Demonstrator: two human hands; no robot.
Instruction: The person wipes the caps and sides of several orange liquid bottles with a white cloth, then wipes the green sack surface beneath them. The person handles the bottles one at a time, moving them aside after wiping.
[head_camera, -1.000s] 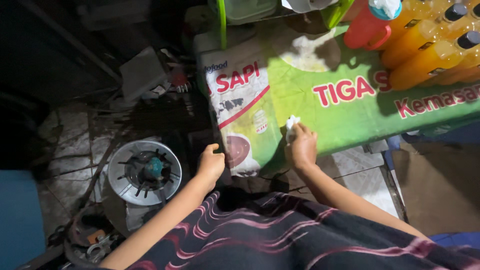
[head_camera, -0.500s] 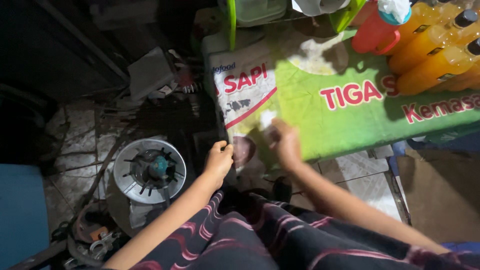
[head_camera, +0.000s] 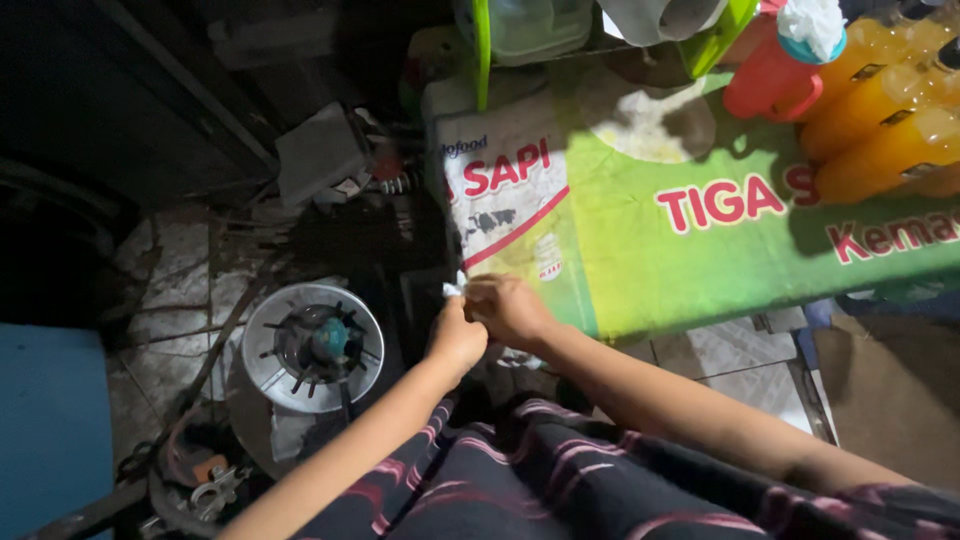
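right hand (head_camera: 510, 308) has left the table to meet left hand (head_camera: 458, 338).

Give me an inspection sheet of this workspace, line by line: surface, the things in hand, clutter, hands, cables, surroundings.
Surface: table under a green and white printed plastic cover, lit from above.
Things in hand: small white wad, like tissue or cloth, at the table's near edge, pinched between both hands.
Clutter: orange bottles, red jug with a white wad on top, green rack with containers.
Hands: left hand and right hand meet at the wad, fingers closed on it.
Cables: dark hose or cable on the floor beside the burner; kind unclear.
Surroundings: round gas burner on a dim, littered tile floor; blue surface at left.
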